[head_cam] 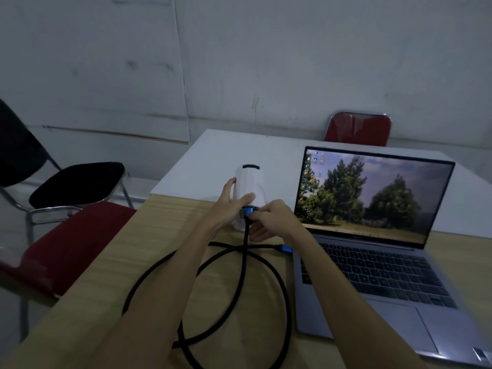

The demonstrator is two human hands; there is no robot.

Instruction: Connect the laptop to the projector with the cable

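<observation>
A small white projector (249, 183) stands on the table ahead of me. My left hand (230, 203) wraps around its left side and steadies it. My right hand (269, 219) pinches the blue plug (249, 210) of the black braided cable (239, 275) at the projector's near face. The cable loops in coils on the wooden tabletop between my forearms. Its other blue plug (286, 249) lies against the left edge of the open grey laptop (372, 257), whose screen shows a desktop with trees. Whether that plug sits in a port is unclear.
The wooden table (127, 262) adjoins a white table (213, 155) behind it. A red chair (74, 241) and a black chair (77, 182) stand at the left. Another red chair (358, 127) stands behind the laptop, against the grey wall.
</observation>
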